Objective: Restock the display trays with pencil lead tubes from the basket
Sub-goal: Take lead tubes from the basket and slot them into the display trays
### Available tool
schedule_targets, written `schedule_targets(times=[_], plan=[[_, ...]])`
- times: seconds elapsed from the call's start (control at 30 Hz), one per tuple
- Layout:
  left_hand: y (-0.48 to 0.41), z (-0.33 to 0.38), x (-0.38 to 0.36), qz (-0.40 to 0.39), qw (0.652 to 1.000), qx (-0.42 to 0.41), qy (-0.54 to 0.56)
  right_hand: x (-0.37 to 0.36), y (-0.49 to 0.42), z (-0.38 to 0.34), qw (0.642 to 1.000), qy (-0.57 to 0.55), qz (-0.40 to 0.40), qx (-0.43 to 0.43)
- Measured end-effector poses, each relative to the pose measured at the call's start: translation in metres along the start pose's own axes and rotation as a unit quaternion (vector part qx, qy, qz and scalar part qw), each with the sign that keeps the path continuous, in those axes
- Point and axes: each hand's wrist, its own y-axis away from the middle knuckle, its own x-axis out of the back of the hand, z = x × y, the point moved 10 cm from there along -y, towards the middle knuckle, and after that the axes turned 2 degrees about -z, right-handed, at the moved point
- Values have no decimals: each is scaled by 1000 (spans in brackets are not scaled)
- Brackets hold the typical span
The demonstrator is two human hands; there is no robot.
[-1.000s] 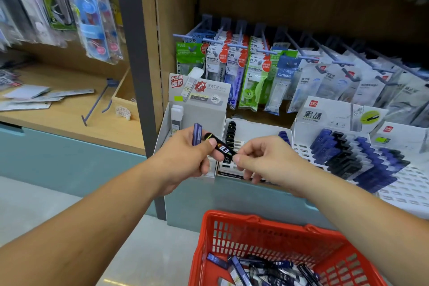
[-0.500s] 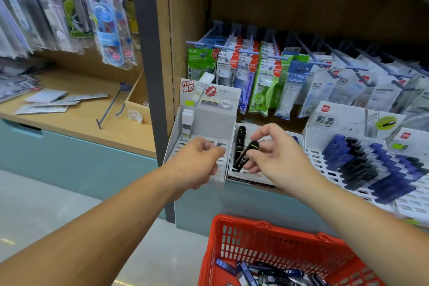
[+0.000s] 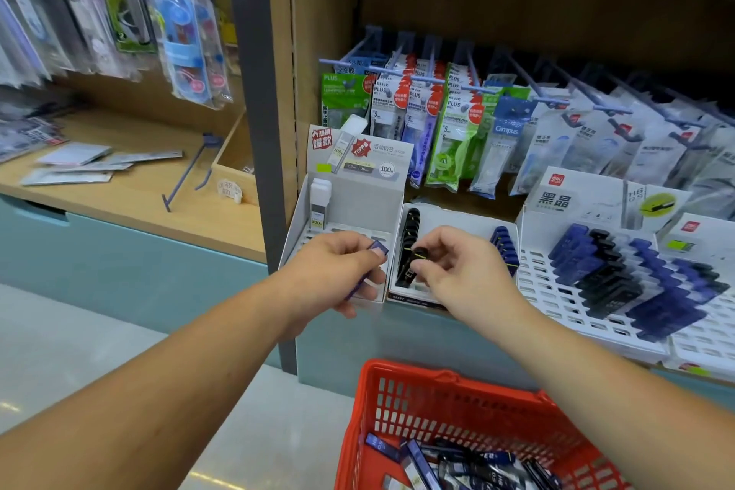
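Pinching a black tube (image 3: 406, 274), the right grip (image 3: 465, 274) lines it with the black row in the tray (image 3: 457, 217) at 12 o'clock — left grip (image 3: 334, 270) clasps a blue tube (image 3: 379, 248) in reserve; basket (image 3: 437, 375) at 6.

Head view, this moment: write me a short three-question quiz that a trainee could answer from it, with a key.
1. True or false: the right-hand grip holds a black tube at the second tray from the left.
2. The left-hand grip pinches a tube of which colour? A) white B) blue C) green
3. Fill in: the loose tubes lie in a ___ basket below the shelf.
Key: 1 true; 2 B; 3 red.
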Motion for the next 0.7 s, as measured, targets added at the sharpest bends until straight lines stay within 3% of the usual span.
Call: schedule_targets(times=[0.2,0.3,0.4,0.5,0.57,0.7], plan=[[-1,0,3,19,992,8,123,1,-5,-3,998,61,-8,13],[-1,5,7,32,996,-18,78,1,-4,-4,997,68,-3,29],[-1,5,15,65,996,-27,54,1,-1,-7,987,145,2,69],[-1,9,16,76,994,-37,73,0,5,-8,974,200,-44,96],[-2,10,11,72,992,-38,99,9,10,-9,981,157,-60,92],[-4,16,-15,23,986,-28,163,27,24,-2,992,-80,-82,-45]])
